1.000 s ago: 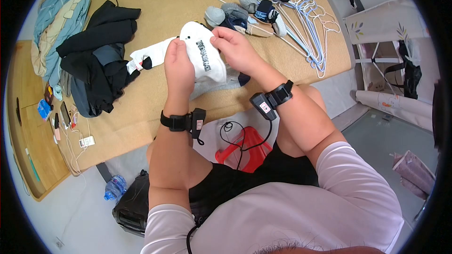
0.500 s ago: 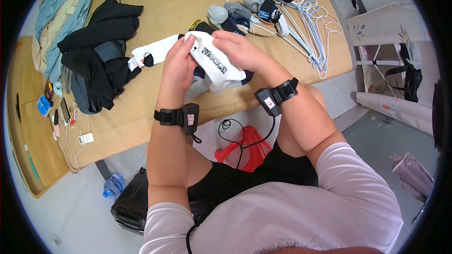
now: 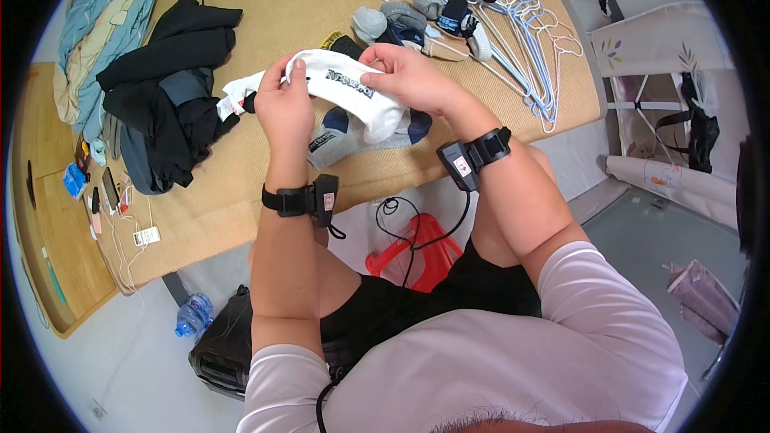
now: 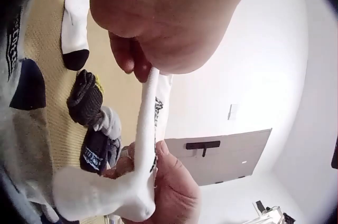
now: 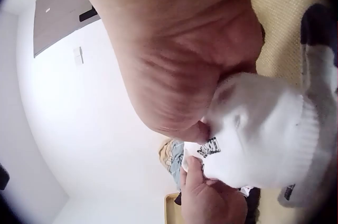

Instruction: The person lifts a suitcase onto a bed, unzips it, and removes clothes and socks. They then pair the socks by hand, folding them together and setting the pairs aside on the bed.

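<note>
A white sock with black lettering (image 3: pixel 341 84) is stretched between both hands above the mat. My left hand (image 3: pixel 287 108) pinches one end between thumb and fingers. The other end is gripped by my right hand (image 3: pixel 413 80), its thumb on the lettering, and the ribbed cuff hangs below. Beneath lies a grey sock with dark blue patches (image 3: pixel 329 143). Another white sock with black parts (image 4: pixel 75 21) lies flat on the mat in the left wrist view.
Rolled socks (image 3: pixel 405 20) and a heap of hangers (image 3: pixel 521 20) lie at the back right. Dark clothes (image 3: pixel 172 72) are piled at left, beside a light blue and cream cloth (image 3: pixel 108 28). A power strip and cables (image 3: pixel 147 236) lie near the front left edge.
The white sock has turned from hanging upright to lying more sideways between the hands. My left hand has moved slightly left, uncovering more of the grey sock below.
</note>
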A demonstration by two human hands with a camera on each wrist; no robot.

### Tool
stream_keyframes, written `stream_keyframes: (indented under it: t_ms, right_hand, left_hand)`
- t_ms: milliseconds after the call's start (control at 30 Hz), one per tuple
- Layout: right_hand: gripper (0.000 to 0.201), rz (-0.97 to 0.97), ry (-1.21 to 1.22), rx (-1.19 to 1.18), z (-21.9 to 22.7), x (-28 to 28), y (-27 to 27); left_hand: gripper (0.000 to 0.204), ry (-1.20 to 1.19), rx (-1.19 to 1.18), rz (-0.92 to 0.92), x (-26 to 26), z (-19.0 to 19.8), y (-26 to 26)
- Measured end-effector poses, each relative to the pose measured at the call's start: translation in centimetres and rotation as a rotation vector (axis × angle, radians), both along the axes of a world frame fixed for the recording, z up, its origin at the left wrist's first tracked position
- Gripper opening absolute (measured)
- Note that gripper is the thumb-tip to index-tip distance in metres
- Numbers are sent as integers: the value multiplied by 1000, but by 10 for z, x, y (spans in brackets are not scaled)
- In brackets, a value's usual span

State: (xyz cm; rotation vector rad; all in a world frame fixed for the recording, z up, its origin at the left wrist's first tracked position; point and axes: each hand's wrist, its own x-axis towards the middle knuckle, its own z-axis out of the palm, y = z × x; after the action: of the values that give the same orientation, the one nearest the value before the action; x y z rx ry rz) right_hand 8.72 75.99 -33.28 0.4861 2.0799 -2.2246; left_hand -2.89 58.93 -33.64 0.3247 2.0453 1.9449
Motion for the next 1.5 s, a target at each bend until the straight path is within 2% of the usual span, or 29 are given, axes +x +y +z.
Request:
stream_keyframes:
  t_ms: [100,233,267,300,333,400,433,500,533,567,633,767,833,1067,1133,1267,1333,1467,1500]
  right_hand:
    - [16,-6,23,41,-2,1,3]
    - [17,-43,4,28,-7,-2,1]
    - [18,-105,-3,-48,-9,-3,1]
    - [19,-167,-9,-123,-10,-3,2]
    - [19,-167,-9,-122,-12,-5,3]
    - [29,-340,47,-282,-12,-7,3]
    - [29,-339,47,-281,-13,-7,4]
    - [39,-419,52,-365,-7,-8,5]
    - [47,-413,55,-405,-11,-8,9]
    - [47,-414,53,-405,-9,-8,8]
    - [52,-376,31,-350,-7,-7,7]
    - [65,-373,121,-392,-8,-6,6]
    - [70,-346,172,-340,-6,-5,5]
    - [64,-235,138,-264,6,-1,1]
    - [57,-190,118,-142,1,-3,2]
    - [42,-222,50,-27,-7,-3,4]
    - [29,-277,168,621,-8,-3,2]
    - [20,-294,351,741,-2,-1,2]
    - [20,-204,419,778,3,1,0]
  left_hand:
    - [20,87,-9,29,-8,-9,-3]
    - [31,-114,103,23,-11,-6,-1]
    - [36,-212,176,25,-11,-4,0]
    - [36,-213,176,24,-10,-3,1]
    - [38,-336,162,-7,-8,-1,1]
    - [41,-504,120,-79,-7,-4,1]
    - [41,-505,120,-79,-7,-7,0]
    - [44,-550,73,-380,-7,-2,0]
    - [38,-571,72,-418,-1,1,0]
    - [38,-573,72,-418,2,-1,1]
    - [34,-455,16,-472,6,-8,2]
    - [27,-347,-34,-487,1,-19,0]
    - [23,-333,73,-479,4,-14,1]
    - [20,-400,224,-291,5,-3,2]
    - [22,-519,298,-329,4,0,1]
    - [22,-581,349,-333,3,1,1]
    - [21,-540,292,-380,-2,-5,-2]
    - [20,-453,171,-299,-1,-3,1]
    - [20,-437,142,-310,-1,-3,1]
